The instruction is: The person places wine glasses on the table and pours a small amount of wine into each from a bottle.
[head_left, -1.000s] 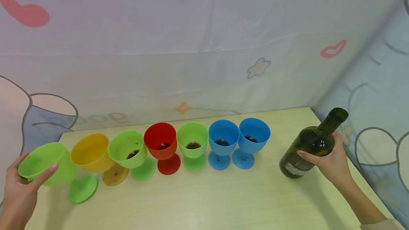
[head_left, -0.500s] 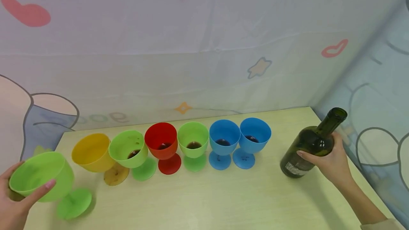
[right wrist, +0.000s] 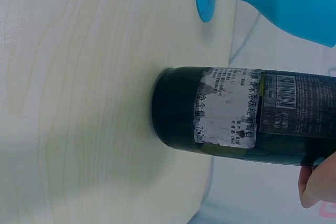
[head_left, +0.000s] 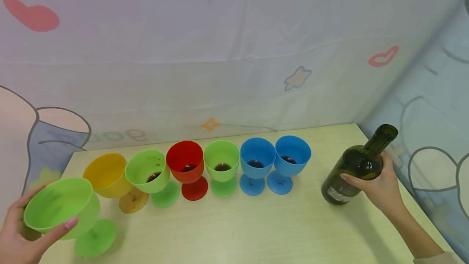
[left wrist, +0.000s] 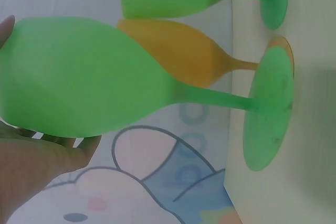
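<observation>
At the far left, my left hand (head_left: 23, 231) holds a light green plastic goblet (head_left: 60, 205) by its bowl, thumb on the near side and fingers round the far side. No dark liquid shows inside it. Its foot (left wrist: 269, 108) is at or just above the tabletop; I cannot tell whether they touch. On the right, my right hand (head_left: 382, 186) grips a dark green wine bottle (head_left: 351, 168) round its upper body. The bottle is uncapped and close to upright, with a worn white label (right wrist: 228, 106) low on it. Whether its base touches the table is unclear.
Along the back stands a row: a yellow goblet (head_left: 106, 176), a green goblet (head_left: 146, 170), a red goblet (head_left: 185, 162), another green goblet (head_left: 221, 160) and two blue goblets (head_left: 257, 158). Dark liquid shows in all but the yellow. A printed cloth (head_left: 220, 52) hangs behind the table (head_left: 234, 231).
The green goblet in my left hand has come nearer to me, first leftward, then back right a little. My right hand and the bottle have hardly moved.
</observation>
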{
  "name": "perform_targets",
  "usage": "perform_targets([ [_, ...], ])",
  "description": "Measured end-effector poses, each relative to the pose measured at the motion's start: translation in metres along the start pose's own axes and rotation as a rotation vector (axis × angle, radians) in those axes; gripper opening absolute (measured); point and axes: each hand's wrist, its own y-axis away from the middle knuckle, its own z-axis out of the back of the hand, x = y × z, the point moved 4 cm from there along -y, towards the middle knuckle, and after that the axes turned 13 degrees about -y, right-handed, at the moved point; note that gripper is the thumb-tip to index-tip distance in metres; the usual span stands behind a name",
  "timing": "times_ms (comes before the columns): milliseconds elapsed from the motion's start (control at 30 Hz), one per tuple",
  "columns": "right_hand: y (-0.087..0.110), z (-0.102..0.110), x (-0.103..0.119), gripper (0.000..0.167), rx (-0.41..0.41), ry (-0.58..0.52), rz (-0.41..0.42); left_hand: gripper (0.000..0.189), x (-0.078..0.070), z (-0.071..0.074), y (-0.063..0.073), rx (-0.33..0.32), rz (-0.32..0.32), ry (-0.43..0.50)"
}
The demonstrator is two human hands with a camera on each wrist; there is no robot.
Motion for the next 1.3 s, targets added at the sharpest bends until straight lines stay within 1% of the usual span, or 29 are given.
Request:
perform_targets([
  [67,0.000,0.000,0.000,0.087,-0.001,-0.002,0.001,0.076,0.002,-0.001,0.001,0.030,0.004,-0.012],
  [167,0.000,0.000,0.000,0.087,0.002,-0.005,0.003,0.079,0.002,-0.006,0.004,0.096,-0.019,0.009],
  [267,0.001,-0.001,0.001,0.086,0.006,-0.005,0.005,0.079,-0.002,-0.013,0.008,0.184,-0.079,0.043],
  [333,0.001,-0.001,0.001,0.086,0.007,-0.003,0.005,0.078,-0.006,-0.021,0.011,0.227,-0.085,0.044],
  [400,0.001,-0.001,0.002,0.086,0.009,-0.003,0.005,0.079,-0.007,-0.027,0.012,0.252,-0.096,0.026],
  [467,0.001,-0.001,0.002,0.086,0.010,-0.005,0.007,0.080,-0.010,-0.034,0.013,0.264,-0.098,0.008],
  [600,0.001,-0.002,0.002,0.085,0.010,-0.006,0.008,0.082,-0.017,-0.048,0.016,0.281,-0.144,-0.036],
  [667,0.001,-0.003,0.002,0.085,0.012,-0.008,0.007,0.082,-0.022,-0.055,0.017,0.294,-0.158,-0.094],
  [867,0.001,-0.004,0.003,0.085,0.022,-0.013,0.013,0.084,-0.034,-0.073,0.017,0.328,-0.181,-0.316],
  [933,0.001,-0.005,0.004,0.084,0.023,-0.012,0.019,0.085,-0.038,-0.079,0.017,0.337,-0.185,-0.358],
  [1000,0.001,-0.005,0.004,0.085,0.025,-0.012,0.022,0.086,-0.042,-0.086,0.019,0.347,-0.183,-0.383],
  [1100,0.001,-0.006,0.005,0.086,0.035,-0.013,0.019,0.087,-0.047,-0.096,0.021,0.371,-0.183,-0.395],
  [1200,0.001,-0.006,0.006,0.087,0.047,-0.014,0.013,0.087,-0.053,-0.108,0.023,0.389,-0.198,-0.405],
  [1300,0.002,-0.008,0.008,0.088,0.056,-0.009,0.013,0.086,-0.058,-0.118,0.025,0.403,-0.220,-0.395],
])
